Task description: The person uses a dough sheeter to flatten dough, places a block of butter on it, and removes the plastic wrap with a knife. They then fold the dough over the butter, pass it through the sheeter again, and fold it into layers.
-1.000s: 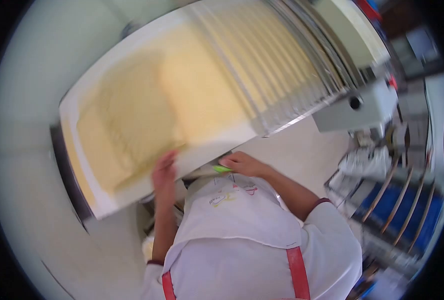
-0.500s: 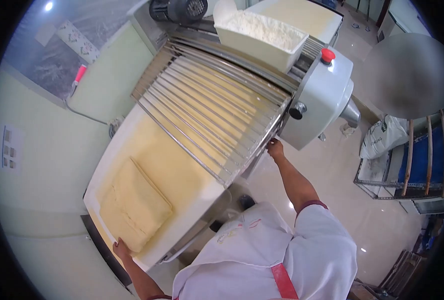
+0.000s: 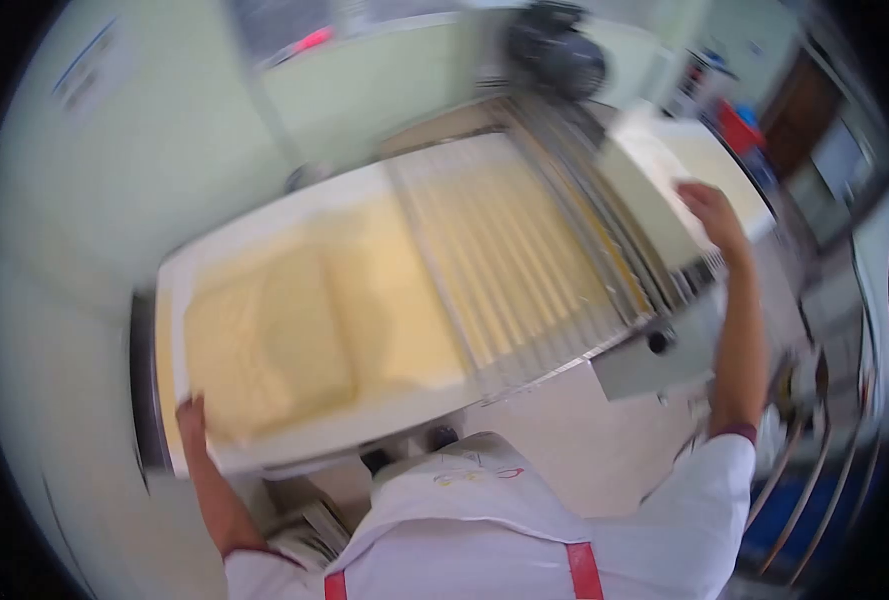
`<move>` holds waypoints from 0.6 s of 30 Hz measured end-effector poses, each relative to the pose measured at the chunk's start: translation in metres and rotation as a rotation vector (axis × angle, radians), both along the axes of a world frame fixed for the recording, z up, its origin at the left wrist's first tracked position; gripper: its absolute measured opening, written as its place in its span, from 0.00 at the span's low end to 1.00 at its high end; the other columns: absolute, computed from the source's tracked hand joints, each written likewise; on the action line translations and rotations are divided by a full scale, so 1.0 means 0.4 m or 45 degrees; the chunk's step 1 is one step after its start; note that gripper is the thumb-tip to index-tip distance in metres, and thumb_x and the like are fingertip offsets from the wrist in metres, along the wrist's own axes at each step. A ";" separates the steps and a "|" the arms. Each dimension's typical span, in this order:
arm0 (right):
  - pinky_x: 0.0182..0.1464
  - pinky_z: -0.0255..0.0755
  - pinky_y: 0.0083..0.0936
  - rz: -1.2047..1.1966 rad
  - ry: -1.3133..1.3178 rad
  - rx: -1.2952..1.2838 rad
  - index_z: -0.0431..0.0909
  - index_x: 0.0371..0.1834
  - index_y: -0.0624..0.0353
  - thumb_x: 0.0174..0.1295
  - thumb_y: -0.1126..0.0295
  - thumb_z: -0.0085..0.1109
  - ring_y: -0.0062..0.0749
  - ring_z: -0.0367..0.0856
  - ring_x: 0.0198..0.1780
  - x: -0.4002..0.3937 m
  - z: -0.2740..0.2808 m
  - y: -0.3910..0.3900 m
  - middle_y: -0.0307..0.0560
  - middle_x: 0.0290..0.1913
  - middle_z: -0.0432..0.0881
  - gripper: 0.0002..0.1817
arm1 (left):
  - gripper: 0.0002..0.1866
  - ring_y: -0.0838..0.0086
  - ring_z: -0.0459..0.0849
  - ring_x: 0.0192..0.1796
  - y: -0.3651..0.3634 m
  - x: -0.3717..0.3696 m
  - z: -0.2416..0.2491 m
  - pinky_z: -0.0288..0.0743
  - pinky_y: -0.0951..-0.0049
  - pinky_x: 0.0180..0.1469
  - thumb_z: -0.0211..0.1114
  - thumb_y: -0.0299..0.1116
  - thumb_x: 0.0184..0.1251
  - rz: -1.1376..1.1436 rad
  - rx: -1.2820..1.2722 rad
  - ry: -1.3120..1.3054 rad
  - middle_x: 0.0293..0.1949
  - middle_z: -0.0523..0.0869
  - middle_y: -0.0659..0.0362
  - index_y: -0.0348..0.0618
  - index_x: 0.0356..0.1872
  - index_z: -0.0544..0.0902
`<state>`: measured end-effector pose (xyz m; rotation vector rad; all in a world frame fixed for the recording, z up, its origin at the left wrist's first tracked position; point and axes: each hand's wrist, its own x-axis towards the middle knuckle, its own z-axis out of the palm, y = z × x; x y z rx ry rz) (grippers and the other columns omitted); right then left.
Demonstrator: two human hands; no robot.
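A thick folded slab of pale yellow dough (image 3: 265,340) lies on the left part of the white belt (image 3: 395,395) of a dough sheeter. My left hand (image 3: 193,415) is by the slab's near left corner, at the belt's end. Blur hides whether its fingers grip the dough or only rest there. My right hand (image 3: 710,215) is raised over the near side of the flour tub (image 3: 655,220) on top of the machine. Its fingers stretch leftward, somewhat smeared, and nothing shows in them.
A slatted metal guard (image 3: 525,270) covers the belt's right half, beside the rollers. Behind stands a dark motor (image 3: 555,55). A black knob (image 3: 661,341) sticks out at the machine's near side. Wooden poles (image 3: 815,500) stand at lower right, over something blue.
My view has turned, so the machine lies more level. My right hand has left the guard's near edge and moved up to the flour tub. My left hand stays at the dough's corner.
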<state>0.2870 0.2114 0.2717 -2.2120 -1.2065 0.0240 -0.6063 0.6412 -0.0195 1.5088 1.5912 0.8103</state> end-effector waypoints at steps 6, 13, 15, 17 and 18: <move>0.36 0.73 0.27 0.100 0.181 -0.607 0.84 0.41 0.69 0.66 0.69 0.49 0.25 0.79 0.33 0.129 -0.052 0.020 0.43 0.32 0.85 0.15 | 0.22 0.79 0.80 0.44 -0.076 0.046 0.001 0.74 0.80 0.45 0.71 0.30 0.60 0.241 0.129 -0.293 0.44 0.84 0.60 0.36 0.54 0.79; 0.37 0.77 0.25 -0.310 0.789 0.204 0.80 0.49 0.67 0.69 0.67 0.54 0.28 0.83 0.34 0.268 -0.097 -0.064 0.43 0.37 0.85 0.14 | 0.25 0.75 0.77 0.56 -0.181 0.087 0.050 0.70 0.77 0.60 0.67 0.24 0.63 0.287 0.124 -0.646 0.54 0.80 0.57 0.34 0.62 0.72; 0.33 0.76 0.25 -0.474 1.108 0.786 0.80 0.49 0.64 0.70 0.66 0.53 0.28 0.83 0.32 0.265 -0.080 -0.072 0.42 0.37 0.84 0.14 | 0.25 0.76 0.76 0.56 -0.185 0.090 0.056 0.69 0.77 0.61 0.65 0.23 0.64 0.284 0.128 -0.656 0.53 0.79 0.58 0.35 0.63 0.72; 0.30 0.76 0.28 -0.497 0.668 1.036 0.77 0.42 0.61 0.68 0.65 0.52 0.32 0.84 0.32 0.111 -0.017 -0.052 0.44 0.33 0.84 0.10 | 0.25 0.76 0.76 0.55 -0.179 0.084 0.050 0.69 0.78 0.60 0.65 0.23 0.64 0.275 0.131 -0.675 0.53 0.80 0.58 0.35 0.63 0.72; 0.29 0.76 0.27 -0.602 0.158 0.990 0.76 0.39 0.60 0.68 0.66 0.52 0.32 0.83 0.30 0.082 -0.009 -0.079 0.44 0.31 0.83 0.09 | 0.25 0.76 0.77 0.55 -0.180 0.083 0.046 0.69 0.78 0.60 0.65 0.23 0.65 0.270 0.130 -0.686 0.52 0.80 0.58 0.35 0.63 0.72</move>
